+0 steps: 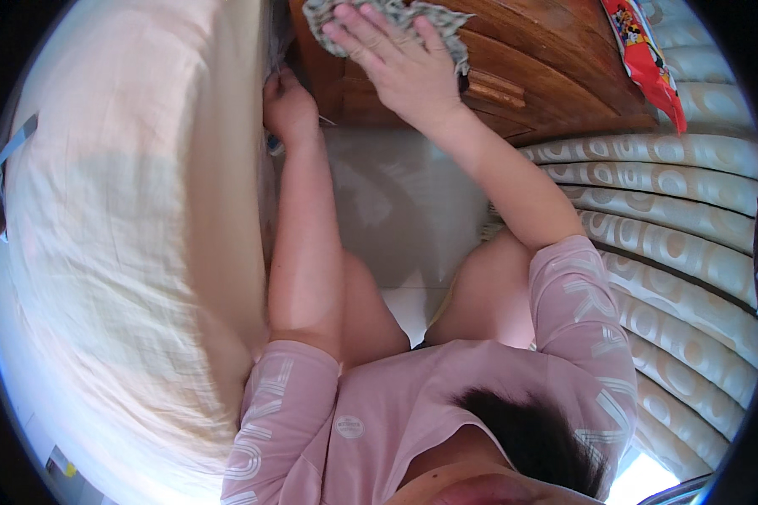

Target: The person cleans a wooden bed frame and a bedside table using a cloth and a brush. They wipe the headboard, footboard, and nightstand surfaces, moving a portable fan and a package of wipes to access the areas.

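Observation:
My right hand [410, 69] lies flat with spread fingers on a crumpled, patterned grey-green cloth [445, 31], pressing it against the top of a brown wooden cabinet [543, 57]. Part of the cloth runs out at the picture's upper edge. Lower and to the left, my left hand [290, 106] is in the narrow gap between the cabinet and the sheet-covered bed, its fingers curled near a thin, pale strand or edge. What those fingers hold, if anything, is too unclear to tell.
A bed with a pale sheet [120, 221] fills the left side. Stacked, folded patterned padding [669, 252] stands at the right. A red printed packet [650, 69] lies at the cabinet's right end. Pale floor tiles [391, 208] show between my arms, above my bent knees.

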Motion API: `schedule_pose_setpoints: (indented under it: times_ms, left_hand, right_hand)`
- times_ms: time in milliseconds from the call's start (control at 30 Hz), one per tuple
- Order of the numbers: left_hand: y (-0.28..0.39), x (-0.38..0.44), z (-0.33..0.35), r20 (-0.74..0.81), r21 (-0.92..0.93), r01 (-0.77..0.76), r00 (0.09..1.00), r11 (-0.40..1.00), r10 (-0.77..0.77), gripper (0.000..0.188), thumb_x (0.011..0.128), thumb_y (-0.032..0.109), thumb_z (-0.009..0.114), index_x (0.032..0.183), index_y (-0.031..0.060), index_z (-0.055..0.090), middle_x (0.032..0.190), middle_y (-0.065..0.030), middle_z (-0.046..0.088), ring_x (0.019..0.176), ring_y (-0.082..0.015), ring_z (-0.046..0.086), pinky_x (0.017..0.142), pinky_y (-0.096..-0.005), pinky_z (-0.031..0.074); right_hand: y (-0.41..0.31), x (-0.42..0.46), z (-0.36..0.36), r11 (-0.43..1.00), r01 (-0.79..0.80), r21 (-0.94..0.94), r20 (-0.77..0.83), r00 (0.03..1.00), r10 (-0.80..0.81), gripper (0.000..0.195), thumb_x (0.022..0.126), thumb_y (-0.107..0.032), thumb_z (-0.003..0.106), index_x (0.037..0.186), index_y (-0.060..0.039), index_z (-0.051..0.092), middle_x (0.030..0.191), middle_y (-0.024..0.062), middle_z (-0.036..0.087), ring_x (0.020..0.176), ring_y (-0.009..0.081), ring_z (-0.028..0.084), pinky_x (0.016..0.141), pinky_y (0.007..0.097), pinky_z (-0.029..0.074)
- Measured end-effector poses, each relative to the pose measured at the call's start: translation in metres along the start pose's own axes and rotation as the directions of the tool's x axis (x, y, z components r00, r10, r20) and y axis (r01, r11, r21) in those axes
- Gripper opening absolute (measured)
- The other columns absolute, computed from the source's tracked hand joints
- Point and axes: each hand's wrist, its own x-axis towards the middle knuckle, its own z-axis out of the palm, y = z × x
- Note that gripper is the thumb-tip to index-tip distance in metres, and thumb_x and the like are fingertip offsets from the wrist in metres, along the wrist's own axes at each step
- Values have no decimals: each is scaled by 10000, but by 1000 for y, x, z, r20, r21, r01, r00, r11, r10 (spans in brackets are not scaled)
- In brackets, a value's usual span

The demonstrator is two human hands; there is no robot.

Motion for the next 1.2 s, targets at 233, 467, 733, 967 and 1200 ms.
schedule_pose_setpoints:
  times_ms: [233,467,733,967,1200]
  left_hand:
    - [13,-7,2,77,-114,87,994,990,-79,360,914,173,471,1192,-45,538,1064,-103,589,974,-191,526,886,-310,394]
    - [8,1,-8,137,-13,149,980,989,-146,415,908,214,468,1241,-32,504,1162,-135,551,1047,-212,524,916,-323,382]
    - [16,-10,3,104,-131,102,991,986,-89,360,882,207,490,1135,-45,537,1022,-114,585,905,-199,535,846,-307,400]
    - [19,-14,1,198,-32,94,976,995,-86,536,896,211,496,1343,-45,350,1281,-158,466,1128,-244,496,931,-327,393]
    - [18,-29,23,132,144,-101,988,984,83,677,869,217,517,1389,-92,214,1429,-281,281,1320,-350,323,1089,-373,243]
  right_hand:
    - [-44,-73,65,954,280,106,214,931,-297,593,834,-145,427,1416,-247,368,1466,-100,336,1317,18,310,1114,313,115]
    - [-7,-51,33,986,40,164,33,998,-46,660,802,-86,478,1430,-228,339,1448,-108,368,1232,38,434,1075,277,230]
    - [26,-103,32,902,-81,425,461,877,-138,687,800,-30,465,1430,-264,322,1432,-94,395,1184,26,489,842,248,422]
    - [86,-220,35,984,-161,82,408,906,114,552,821,-85,492,1318,-324,471,1300,-128,523,1085,40,553,740,252,450]
    - [128,-284,41,900,-420,-120,103,896,432,442,807,-283,619,1243,-289,546,1405,-30,411,1288,188,354,1015,524,292]
